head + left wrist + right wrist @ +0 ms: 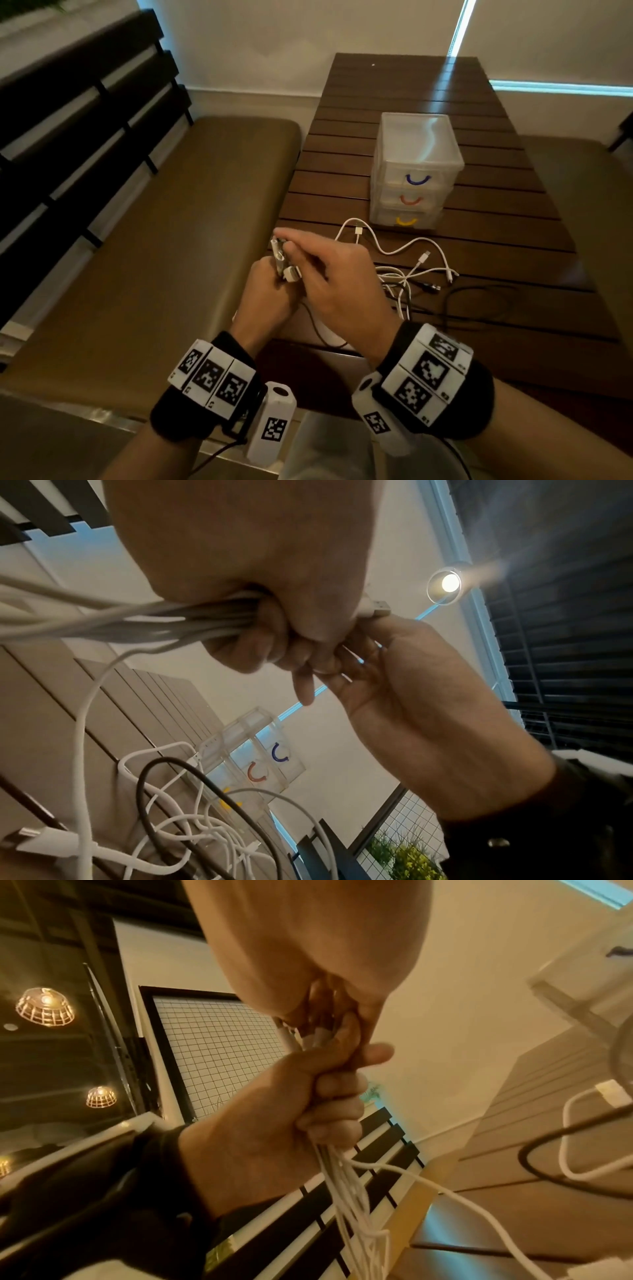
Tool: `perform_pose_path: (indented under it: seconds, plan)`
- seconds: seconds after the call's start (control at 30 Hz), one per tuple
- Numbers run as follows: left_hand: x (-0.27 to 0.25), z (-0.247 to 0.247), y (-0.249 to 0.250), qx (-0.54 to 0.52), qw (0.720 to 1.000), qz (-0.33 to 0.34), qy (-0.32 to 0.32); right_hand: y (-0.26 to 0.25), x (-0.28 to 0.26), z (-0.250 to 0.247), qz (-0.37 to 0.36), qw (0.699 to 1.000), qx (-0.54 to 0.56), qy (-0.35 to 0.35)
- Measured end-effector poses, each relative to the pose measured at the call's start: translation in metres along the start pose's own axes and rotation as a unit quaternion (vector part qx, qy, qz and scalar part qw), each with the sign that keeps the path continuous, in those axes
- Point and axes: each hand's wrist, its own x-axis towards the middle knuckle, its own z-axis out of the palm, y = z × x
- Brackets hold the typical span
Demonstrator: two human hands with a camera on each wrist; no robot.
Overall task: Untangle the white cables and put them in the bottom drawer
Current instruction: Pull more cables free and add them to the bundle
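Observation:
My left hand [270, 287] grips a folded bundle of white cable [279, 257] in a fist, held upright over the table's near-left corner. My right hand [289, 245] reaches across and pinches the bundle's top end. In the left wrist view a USB plug [377, 608] sticks out past the fist [274, 631]. The right wrist view has the bundle's strands [346, 1191] hanging below the left fist [322, 1096]. More white cables [404, 267] lie tangled on the table. The clear drawer unit [414, 164] stands behind them, and its bottom drawer [406, 222], with a yellow handle, is closed.
A black cable [479, 301] loops through and beside the white tangle on the dark slatted table [359, 102]. A padded bench [171, 240] with a slatted back runs along the left. The unit's upper drawers have blue and red handles.

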Motion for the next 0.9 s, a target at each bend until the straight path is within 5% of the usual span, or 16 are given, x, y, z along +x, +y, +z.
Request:
perform_pose_path:
  seconds: [0.2,0.37,0.5,0.57,0.67,0.77,0.9]
  plan:
    - [-0.009,0.003,0.008,-0.071,0.997,-0.027,-0.015,0.000,0.001,-0.002,0.093,0.985,0.125,0.075]
    - [-0.006,0.001,0.013,-0.098,0.995,-0.021,-0.003,0.002,0.004,-0.004,0.112,0.975,0.190,0.017]
    - [-0.003,-0.005,0.022,-0.179,0.984,-0.009,0.015,0.019,-0.005,0.004,0.206,0.905,0.368,-0.057]
    - [0.001,-0.011,0.029,-0.225,0.974,-0.008,0.036,0.040,-0.020,0.013,0.235,0.923,0.234,-0.197]
    - [0.006,-0.028,0.034,-0.204,0.977,0.028,0.056,0.067,-0.043,0.012,0.203,0.899,-0.033,-0.387]
    - [0.011,-0.046,0.034,-0.148,0.983,0.061,0.084,0.084,-0.051,-0.010,0.135,0.886,-0.212,-0.390]
    - [0.011,-0.041,0.033,-0.108,0.991,0.049,0.063,0.096,-0.046,-0.029,0.121,0.881,-0.303,-0.343]
